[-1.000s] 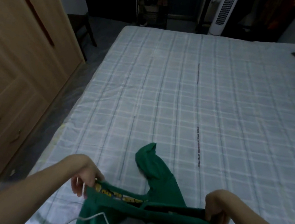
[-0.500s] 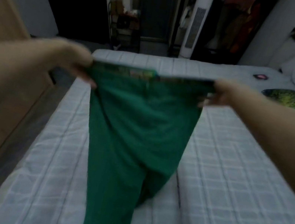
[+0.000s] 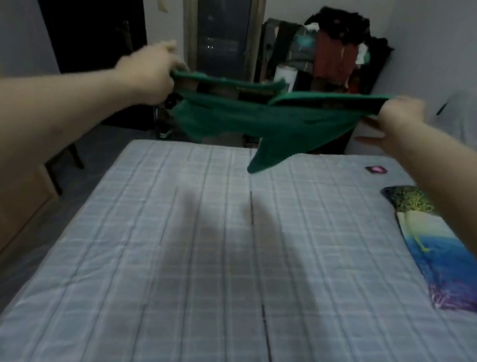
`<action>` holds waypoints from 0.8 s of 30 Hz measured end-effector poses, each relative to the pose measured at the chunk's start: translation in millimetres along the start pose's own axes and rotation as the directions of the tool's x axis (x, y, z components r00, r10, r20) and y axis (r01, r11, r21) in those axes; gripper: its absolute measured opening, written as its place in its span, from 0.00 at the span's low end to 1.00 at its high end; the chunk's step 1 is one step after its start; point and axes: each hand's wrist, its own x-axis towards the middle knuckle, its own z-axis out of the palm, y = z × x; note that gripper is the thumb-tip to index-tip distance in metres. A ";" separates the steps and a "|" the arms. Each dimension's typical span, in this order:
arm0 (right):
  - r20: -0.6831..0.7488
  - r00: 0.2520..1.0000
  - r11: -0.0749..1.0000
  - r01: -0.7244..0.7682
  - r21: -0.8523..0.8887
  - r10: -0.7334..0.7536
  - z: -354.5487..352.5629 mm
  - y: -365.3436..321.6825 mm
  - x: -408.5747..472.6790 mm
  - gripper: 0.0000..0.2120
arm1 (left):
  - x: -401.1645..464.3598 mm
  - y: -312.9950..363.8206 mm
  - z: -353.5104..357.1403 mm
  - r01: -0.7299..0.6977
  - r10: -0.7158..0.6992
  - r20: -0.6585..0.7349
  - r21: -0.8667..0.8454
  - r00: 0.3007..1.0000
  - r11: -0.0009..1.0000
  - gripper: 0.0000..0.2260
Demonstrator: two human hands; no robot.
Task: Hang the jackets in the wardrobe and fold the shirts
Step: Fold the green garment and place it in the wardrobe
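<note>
Left hand (image 3: 150,76) and right hand (image 3: 399,114) each grip an end of the green shirt (image 3: 260,118), stretched mid-frame above the bed (image 3: 185,266); its tail dangles.

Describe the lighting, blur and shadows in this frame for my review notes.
Head view: dim, bluish room light; the green shirt and both the left hand and right hand are motion-blurred; a soft shadow falls on the checked bed sheet; wide-angle distortion stretches the forearms.
</note>
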 end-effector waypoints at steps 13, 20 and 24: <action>0.648 0.732 -0.053 0.670 -0.740 0.212 -238.9 393.7 -67.0 0.31 | -360.6 -31.3 313.1 -0.547 0.343 0.741 0.040 0.578 0.836 0.37; 0.534 0.584 -0.120 0.735 -0.667 0.611 -367.0 511.4 -138.7 0.41 | -535.4 -32.3 411.8 -0.441 0.401 0.823 -0.210 0.402 0.872 0.38; 0.506 0.562 -0.073 0.713 -0.697 0.654 -413.3 538.4 -173.4 0.38 | -593.7 -31.4 426.6 -0.407 0.389 0.830 -0.219 0.400 0.887 0.43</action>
